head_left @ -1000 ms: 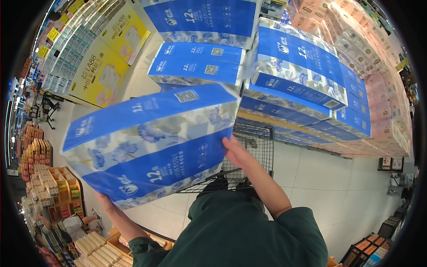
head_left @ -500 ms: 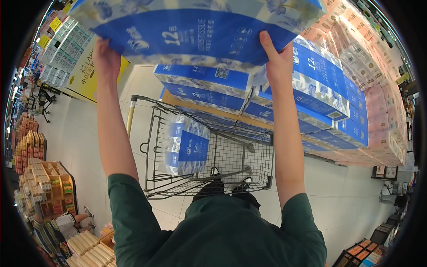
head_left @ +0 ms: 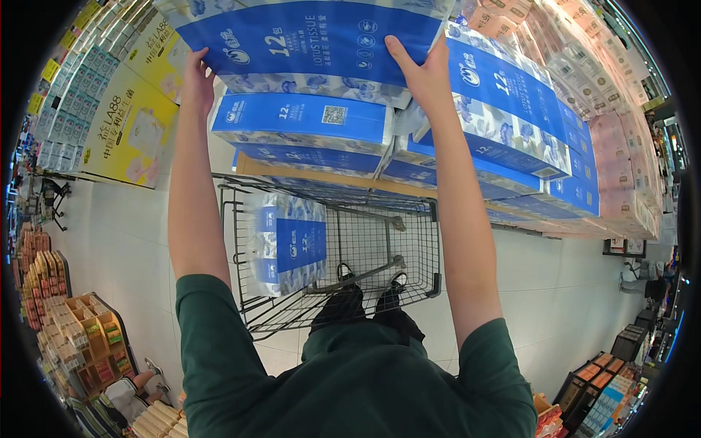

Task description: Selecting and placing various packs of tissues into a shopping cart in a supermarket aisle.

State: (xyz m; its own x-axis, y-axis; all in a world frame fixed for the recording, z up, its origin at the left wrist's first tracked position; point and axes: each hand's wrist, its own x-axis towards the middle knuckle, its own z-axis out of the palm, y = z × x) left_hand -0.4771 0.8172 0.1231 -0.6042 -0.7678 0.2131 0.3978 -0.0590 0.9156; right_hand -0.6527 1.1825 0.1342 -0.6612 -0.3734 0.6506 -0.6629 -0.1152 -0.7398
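A large blue-and-white tissue pack (head_left: 292, 42) with a floral pattern is held up between my two hands, at the top of the view. My left hand (head_left: 197, 84) grips its lower left corner, fingers partly hidden. At the right end my right hand (head_left: 422, 73) has its thumb laid on the front face and its other fingers out of sight. Directly below is a stacked tissue pack (head_left: 303, 120) of the same kind; I cannot tell whether the two touch. Another tissue pack (head_left: 290, 237) stands in the left part of the wire shopping cart (head_left: 383, 252) in front of me.
To the right, more blue tissue packs (head_left: 511, 109) are piled beside a wall of pink packages (head_left: 621, 168). A yellow display board (head_left: 131, 131) stands at the left. Wooden shelf bins (head_left: 91, 328) and a person (head_left: 120, 398) are at the lower left.
The held pack has moved left and away from me, over the stack, and looks smaller. Both hands moved with it, still gripping. The cart sits slightly further left in view.
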